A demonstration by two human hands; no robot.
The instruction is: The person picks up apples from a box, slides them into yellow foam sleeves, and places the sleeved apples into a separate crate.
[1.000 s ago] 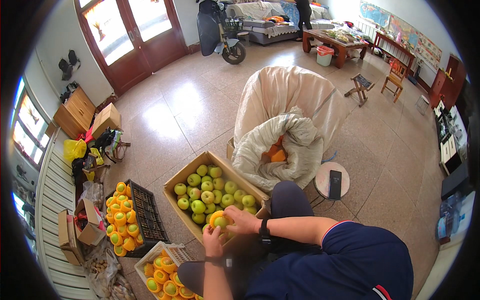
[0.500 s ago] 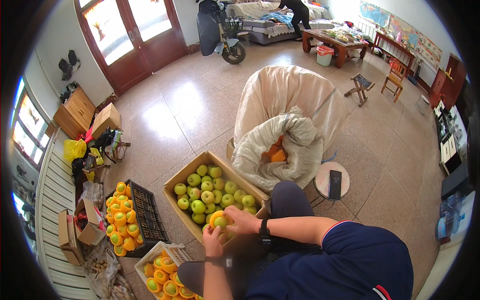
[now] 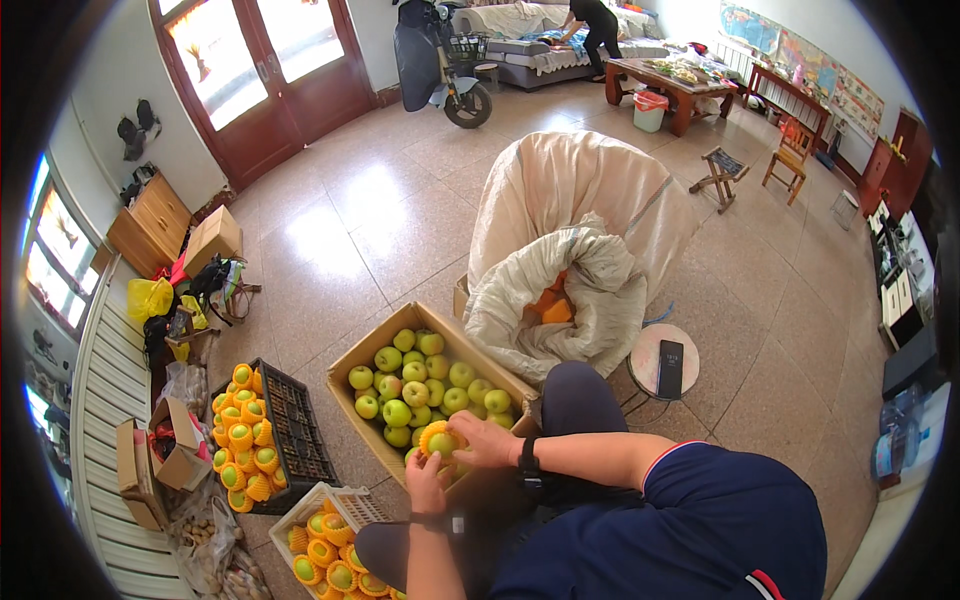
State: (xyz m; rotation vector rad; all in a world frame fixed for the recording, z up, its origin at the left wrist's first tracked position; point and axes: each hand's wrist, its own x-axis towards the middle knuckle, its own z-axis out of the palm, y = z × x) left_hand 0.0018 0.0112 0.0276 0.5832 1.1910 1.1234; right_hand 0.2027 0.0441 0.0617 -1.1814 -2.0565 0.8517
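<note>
Over the near edge of a cardboard box point(image 3: 350, 350), both my hands hold one green apple point(image 3: 441, 444) partly covered by a yellow foam net sleeve point(image 3: 430, 430). My left hand point(image 3: 428, 484) pinches it from below, while the fingers of my right hand point(image 3: 484, 442) close on its right side. Bare green apples point(image 3: 397, 413) fill much of the box. A white plastic crate point(image 3: 352, 497) at my left knee holds apples in yellow foam nets point(image 3: 322, 553). Farther left, a black crate point(image 3: 302, 440) is heaped with more netted apples point(image 3: 240, 437).
A big woven sack point(image 3: 580, 180) with a rolled-down mouth stands beyond the box, orange material point(image 3: 553, 303) inside. At right, a phone point(image 3: 670, 370) lies on a round stool point(image 3: 645, 350). Opened cartons point(image 3: 180, 445) sit by the radiator. A person point(image 3: 597, 30) bends at the sofa.
My hands and the apple stay almost still. In the background, the person at the sofa has shifted posture slightly.
</note>
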